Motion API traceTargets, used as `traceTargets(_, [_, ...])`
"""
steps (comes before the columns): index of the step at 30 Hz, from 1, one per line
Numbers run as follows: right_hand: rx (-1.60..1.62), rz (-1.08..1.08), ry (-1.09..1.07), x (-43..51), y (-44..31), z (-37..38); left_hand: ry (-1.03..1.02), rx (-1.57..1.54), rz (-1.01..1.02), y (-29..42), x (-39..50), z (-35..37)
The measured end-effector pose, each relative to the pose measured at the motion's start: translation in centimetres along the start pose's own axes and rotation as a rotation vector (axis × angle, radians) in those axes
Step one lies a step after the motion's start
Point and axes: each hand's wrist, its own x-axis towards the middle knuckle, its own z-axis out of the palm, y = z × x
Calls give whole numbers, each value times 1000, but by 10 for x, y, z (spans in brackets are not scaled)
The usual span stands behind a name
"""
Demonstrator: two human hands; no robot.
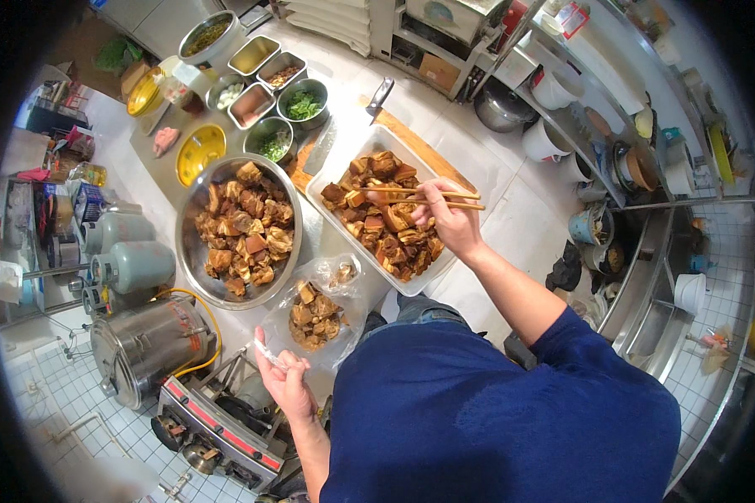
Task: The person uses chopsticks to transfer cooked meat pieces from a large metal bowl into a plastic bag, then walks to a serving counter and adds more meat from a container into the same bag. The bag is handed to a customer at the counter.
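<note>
My right hand (447, 214) holds a pair of wooden chopsticks (456, 200) over a white plastic tub (413, 290) filled with braised meat chunks (377, 234). The tips reach the pieces at the tub's left part. Near my left hand (286, 380), whose fingers are partly curled around the edge of clear plastic, a plastic bag (352, 333) holds more meat chunks (314, 317). A large steel bowl (185, 276) of similar meat (245, 226) stands to the left of the tub. Whether the bag's rim runs all the way to my left hand is hard to tell.
Behind the bowl are steel containers of chopped greens (302, 105), a yellow bowl (201, 154) and a knife handle (382, 92). A wooden board (421, 148) lies partly under the tub. Gas cylinders (139, 265), a steel pot (154, 352) and a gas stove (217, 427) stand at left.
</note>
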Motion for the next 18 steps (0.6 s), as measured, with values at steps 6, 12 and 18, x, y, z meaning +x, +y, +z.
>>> traceTargets(6, [168,69,245,30,21,-5,-3,43,-12,-5,-4,8])
traceTargets(12, [204,153,207,46,29,-14,9,34,-8,-8,-4,7])
traceTargets(18, [197,87,188,73,30,-4,5,9,-4,-5,-5,8])
